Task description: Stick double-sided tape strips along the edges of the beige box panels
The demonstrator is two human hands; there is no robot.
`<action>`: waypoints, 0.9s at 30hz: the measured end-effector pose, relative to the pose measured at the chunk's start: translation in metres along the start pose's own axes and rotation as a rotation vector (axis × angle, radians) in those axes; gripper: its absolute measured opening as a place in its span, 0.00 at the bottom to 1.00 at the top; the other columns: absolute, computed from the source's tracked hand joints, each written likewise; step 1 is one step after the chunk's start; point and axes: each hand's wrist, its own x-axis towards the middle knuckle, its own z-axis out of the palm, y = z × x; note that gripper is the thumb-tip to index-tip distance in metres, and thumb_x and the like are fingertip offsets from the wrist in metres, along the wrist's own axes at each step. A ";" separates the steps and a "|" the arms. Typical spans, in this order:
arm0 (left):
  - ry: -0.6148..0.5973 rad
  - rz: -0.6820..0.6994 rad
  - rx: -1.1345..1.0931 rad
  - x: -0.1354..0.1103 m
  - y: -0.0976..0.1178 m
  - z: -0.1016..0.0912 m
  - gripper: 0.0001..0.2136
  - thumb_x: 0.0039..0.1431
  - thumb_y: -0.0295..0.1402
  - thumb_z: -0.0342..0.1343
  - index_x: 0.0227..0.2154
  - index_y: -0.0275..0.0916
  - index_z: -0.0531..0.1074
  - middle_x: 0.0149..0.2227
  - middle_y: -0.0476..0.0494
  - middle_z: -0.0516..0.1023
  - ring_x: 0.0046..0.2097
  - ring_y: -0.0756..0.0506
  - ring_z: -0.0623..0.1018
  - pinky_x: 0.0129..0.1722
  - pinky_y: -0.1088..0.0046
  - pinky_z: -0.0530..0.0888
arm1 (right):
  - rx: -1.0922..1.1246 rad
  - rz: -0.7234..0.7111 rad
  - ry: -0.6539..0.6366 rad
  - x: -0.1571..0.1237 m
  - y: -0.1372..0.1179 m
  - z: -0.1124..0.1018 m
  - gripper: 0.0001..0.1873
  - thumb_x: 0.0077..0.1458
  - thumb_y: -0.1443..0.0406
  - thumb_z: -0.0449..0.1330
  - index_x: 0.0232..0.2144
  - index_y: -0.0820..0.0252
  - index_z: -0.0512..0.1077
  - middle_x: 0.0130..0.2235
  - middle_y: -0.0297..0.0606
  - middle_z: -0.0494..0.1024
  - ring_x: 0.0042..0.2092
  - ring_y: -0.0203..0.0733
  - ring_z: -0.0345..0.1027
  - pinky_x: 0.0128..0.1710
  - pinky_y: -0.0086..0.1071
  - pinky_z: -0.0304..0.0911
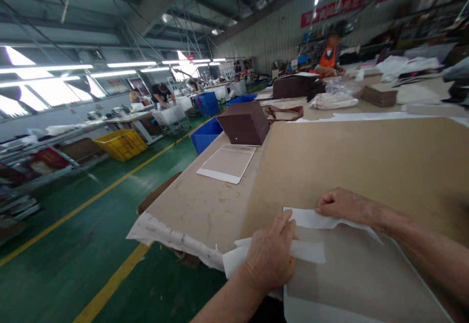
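Observation:
My right hand (346, 208) is closed, its thumb and fingers pinching the upper edge of a white strip (309, 219) that looks like paper or tape. This strip lies along the far edge of a grey-beige panel (351, 274) with pale borders. My left hand (273, 252) is closed around more loose white strips (309, 251), whose ends stick out on both sides of it. Its fingertips touch the left end of the strip at the panel's corner. The palm side of my left hand is hidden.
A large tan board (366, 157) covers much of the table. Beyond it stand a dark brown block-like stack (245, 123) and a flat white-edged sheet (227, 162). A blue bin (205, 135) stands beside the table. Across from me a person in an orange apron (327, 59) works.

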 end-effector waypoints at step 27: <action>-0.065 -0.036 0.019 0.005 0.001 -0.003 0.27 0.54 0.31 0.48 0.59 0.36 0.60 0.64 0.40 0.61 0.57 0.38 0.71 0.55 0.58 0.72 | 0.131 -0.079 -0.062 -0.034 0.028 -0.035 0.16 0.41 0.57 0.64 0.33 0.59 0.71 0.26 0.31 0.71 0.27 0.35 0.62 0.26 0.28 0.55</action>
